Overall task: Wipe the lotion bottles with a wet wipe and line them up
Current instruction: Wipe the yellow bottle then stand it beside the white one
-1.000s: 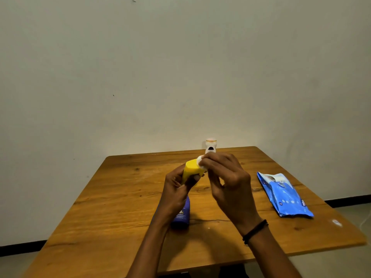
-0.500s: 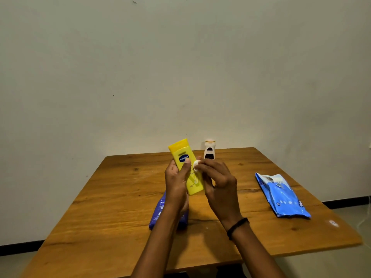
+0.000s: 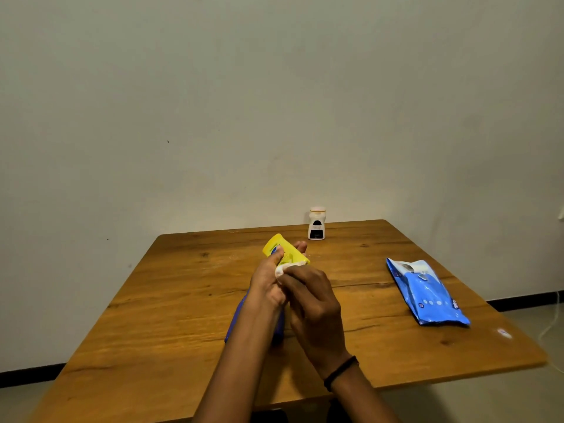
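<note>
- The wiping step is in hand: the yellow bottle (image 3: 285,253) is gripped above the table's middle by the left hand (image 3: 268,282), and a wipe (image 3: 282,270) is pinched against it by the right hand (image 3: 311,303).
- A blue bottle (image 3: 236,315) lies below the arms, largely hidden; a white bottle (image 3: 316,223) stands at the far edge.
- Next, the yellow bottle would probably be stood beside the white one, which calls for an upright placement.
- The wooden table (image 3: 183,300) also carries a wipe pack (image 3: 427,293); a plain wall (image 3: 274,102) lies behind.
</note>
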